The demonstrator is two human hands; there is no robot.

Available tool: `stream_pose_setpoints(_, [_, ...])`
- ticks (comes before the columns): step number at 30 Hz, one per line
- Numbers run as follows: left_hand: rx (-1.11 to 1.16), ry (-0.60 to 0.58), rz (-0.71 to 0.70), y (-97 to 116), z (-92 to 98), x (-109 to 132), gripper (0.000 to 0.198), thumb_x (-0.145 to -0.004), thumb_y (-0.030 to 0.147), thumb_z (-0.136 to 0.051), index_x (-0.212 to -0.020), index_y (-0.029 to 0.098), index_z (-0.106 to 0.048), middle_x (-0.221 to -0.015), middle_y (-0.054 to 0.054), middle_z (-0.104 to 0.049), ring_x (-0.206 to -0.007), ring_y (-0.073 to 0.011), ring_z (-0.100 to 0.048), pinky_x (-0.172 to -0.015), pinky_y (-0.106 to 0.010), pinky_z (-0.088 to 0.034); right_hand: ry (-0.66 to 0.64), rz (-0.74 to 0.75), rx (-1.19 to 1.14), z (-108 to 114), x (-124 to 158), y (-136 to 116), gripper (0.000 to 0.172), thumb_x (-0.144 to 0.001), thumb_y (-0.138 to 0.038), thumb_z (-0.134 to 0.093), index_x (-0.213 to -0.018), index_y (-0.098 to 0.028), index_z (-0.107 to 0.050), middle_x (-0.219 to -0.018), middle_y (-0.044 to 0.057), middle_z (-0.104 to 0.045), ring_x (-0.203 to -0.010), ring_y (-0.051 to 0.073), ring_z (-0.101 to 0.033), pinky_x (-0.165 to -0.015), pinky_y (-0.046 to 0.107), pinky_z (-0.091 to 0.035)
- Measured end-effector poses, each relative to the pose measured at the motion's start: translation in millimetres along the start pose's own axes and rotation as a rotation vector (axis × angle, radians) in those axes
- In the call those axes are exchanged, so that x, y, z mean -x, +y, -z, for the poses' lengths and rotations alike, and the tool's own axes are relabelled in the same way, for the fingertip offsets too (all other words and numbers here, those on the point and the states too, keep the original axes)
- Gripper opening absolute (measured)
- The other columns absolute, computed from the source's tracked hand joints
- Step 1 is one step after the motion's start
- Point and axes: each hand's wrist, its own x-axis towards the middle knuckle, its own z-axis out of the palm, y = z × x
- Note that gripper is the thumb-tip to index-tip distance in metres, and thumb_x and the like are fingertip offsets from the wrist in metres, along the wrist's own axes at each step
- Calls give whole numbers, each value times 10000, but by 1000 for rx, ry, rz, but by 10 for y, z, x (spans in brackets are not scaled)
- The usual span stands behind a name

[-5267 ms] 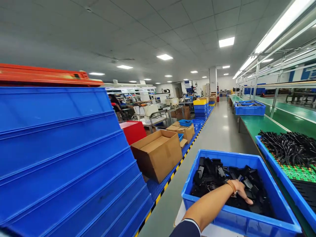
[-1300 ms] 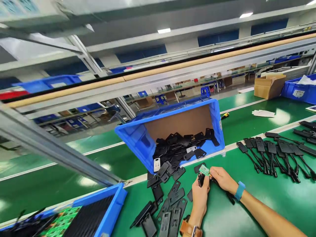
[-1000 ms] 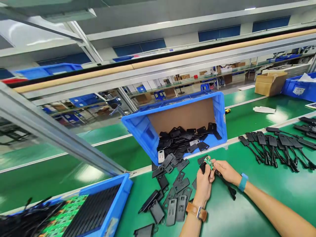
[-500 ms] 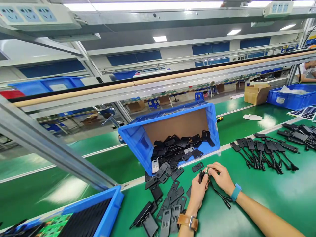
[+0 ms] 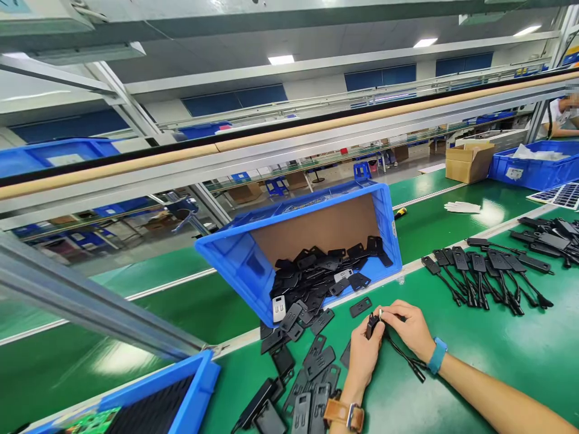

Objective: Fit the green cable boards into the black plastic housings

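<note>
My left hand (image 5: 365, 352), with a brown strap at the wrist, grips a small black case (image 5: 373, 325). Close against it, my right hand (image 5: 411, 328), wearing a teal band, pinches a small pale part at the case's upper end. Black cables (image 5: 407, 360) with connectors hang from between the hands over the green bench (image 5: 452, 386). Loose black covers (image 5: 319, 360) lie left of my left hand, and one more cover (image 5: 360, 307) lies just beyond the fingertips.
A tipped blue bin (image 5: 393, 241) holds many black covers. Cabled black units (image 5: 477, 263) lie at right. A blue tray (image 5: 205, 386) with green boards is at lower left. Behind are a white glove (image 5: 462, 207), a cardboard box (image 5: 468, 164) and a person (image 5: 561, 119).
The view has shifted slightly. My hands stay together at the black case; the green board seen between my fingers earlier is now mostly hidden, and the pale part shows.
</note>
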Motion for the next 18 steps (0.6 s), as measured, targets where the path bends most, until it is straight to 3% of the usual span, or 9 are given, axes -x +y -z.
stream_pose_setpoints(10, [27,-18,-1,27,-16,-5,499,-630,396,-846,-1051,140,-766,-568,-34,-606,-646,-221,-600,-601,-315,-489,10,-46,-26,33,-42,32,291,-861,-474,-675,-810,-203,-766,-751,41,-633,-673,170,-543,-620,291,-443])
stream_pose_setpoints(18, [-6,-9,-52,-30,-12,-49,621,-690,543,-784,-1137,118,-713,-616,-6,-573,-499,-101,-421,-452,-224,-339,6,-29,182,39,-89,165,367,-916,-495,-535,-730,-187,-605,-710,23,-583,-621,152,-512,-577,256,-429])
